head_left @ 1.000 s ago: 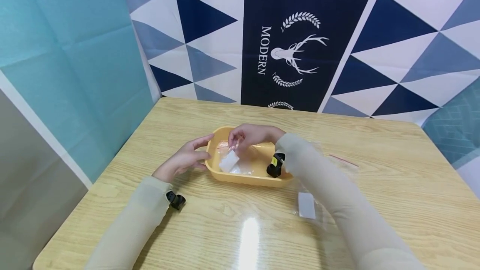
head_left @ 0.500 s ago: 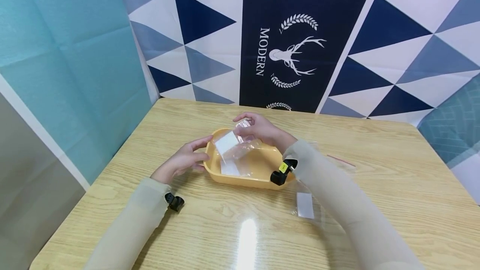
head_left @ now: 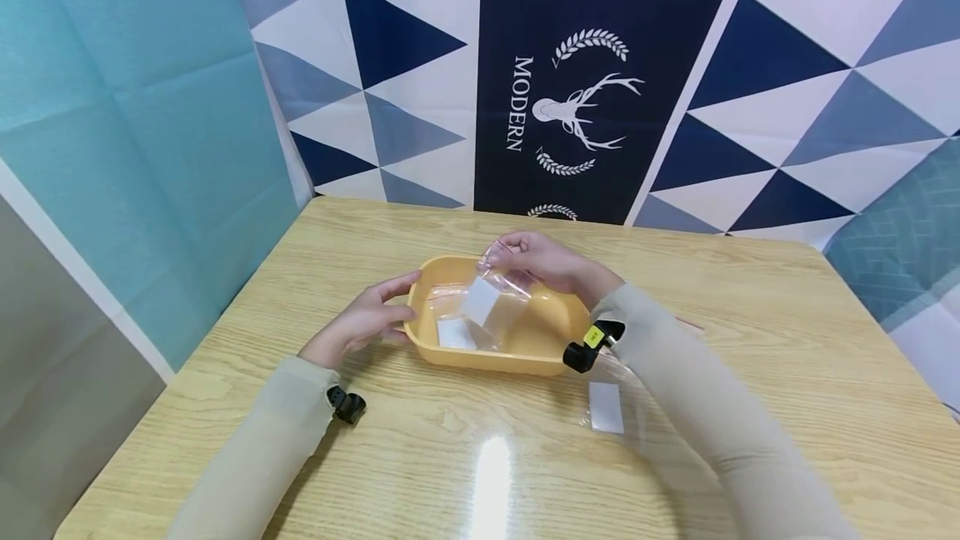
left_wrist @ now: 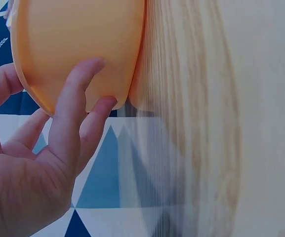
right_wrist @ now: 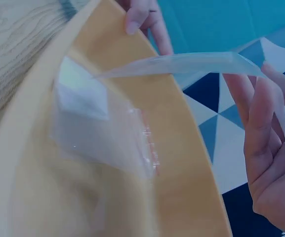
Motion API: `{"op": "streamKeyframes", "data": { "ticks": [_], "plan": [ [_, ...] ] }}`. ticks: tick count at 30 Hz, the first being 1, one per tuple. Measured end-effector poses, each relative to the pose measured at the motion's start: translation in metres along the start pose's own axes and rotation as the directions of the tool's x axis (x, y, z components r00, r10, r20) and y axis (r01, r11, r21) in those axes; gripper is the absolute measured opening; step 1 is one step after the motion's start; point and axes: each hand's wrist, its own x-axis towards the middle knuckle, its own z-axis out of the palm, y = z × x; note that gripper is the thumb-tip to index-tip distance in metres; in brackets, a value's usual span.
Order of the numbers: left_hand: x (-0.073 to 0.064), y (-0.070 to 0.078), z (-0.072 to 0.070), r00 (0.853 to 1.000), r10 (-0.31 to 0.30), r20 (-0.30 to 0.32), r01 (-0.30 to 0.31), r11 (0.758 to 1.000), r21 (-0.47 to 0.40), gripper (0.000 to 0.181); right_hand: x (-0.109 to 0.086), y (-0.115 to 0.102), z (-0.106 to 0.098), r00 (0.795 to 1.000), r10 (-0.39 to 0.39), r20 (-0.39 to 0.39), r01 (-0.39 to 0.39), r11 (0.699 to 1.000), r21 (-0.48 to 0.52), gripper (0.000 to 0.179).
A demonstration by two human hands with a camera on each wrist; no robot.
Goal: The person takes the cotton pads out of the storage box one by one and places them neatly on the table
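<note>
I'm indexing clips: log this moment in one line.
left hand: holds yellow tray; right hand: holds clear bag over tray; inside: second bag; table: another bag near tray

Beside the orange tray (right_wrist: 182,197), the right hand (right_wrist: 273,138) holds a clear bag (right_wrist: 196,63) — its film reaching back over the tray's rim. Inside the tray lies another bag (right_wrist: 117,143), white at one end; the left hand (right_wrist: 144,17) touches the tray's rim.

head: forward-down, farther | left wrist, right wrist: close, facing orange tray (head_left: 487,362) | all 3 share it
</note>
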Motion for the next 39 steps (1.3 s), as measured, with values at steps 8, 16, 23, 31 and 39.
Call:
{"op": "streamKeyframes", "data": {
  "ticks": [8,16,23,31,39],
  "plan": [
    [-0.001,0.002,0.001,1.0,-0.005,-0.008,0.005,1.0,0.01,0.07,-0.029,-0.014,-0.014,0.999,-0.019,0.031,0.02,1.0,-0.022,0.026],
    [-0.001,0.001,0.003,0.999,-0.027,-0.033,0.028,0.999,0.03,0.07,-0.063,-0.017,-0.03,1.0,-0.01,0.01,0.01,0.999,-0.038,0.02],
    [-0.001,0.0,0.003,0.999,-0.039,-0.038,0.04,0.999,0.025,0.071,-0.094,-0.007,-0.05,0.999,0.012,-0.044,-0.016,0.996,-0.082,0.031],
    [-0.004,0.003,0.003,0.999,-0.033,-0.038,0.034,0.999,0.029,0.071,-0.132,0.011,-0.079,0.998,0.006,-0.061,-0.015,0.989,-0.144,0.034],
    [-0.002,0.001,0.003,1.0,-0.023,-0.018,0.024,0.999,0.03,0.07,-0.176,0.032,-0.105,0.999,0.013,0.039,-0.008,0.994,-0.11,0.025]
  ]
}}
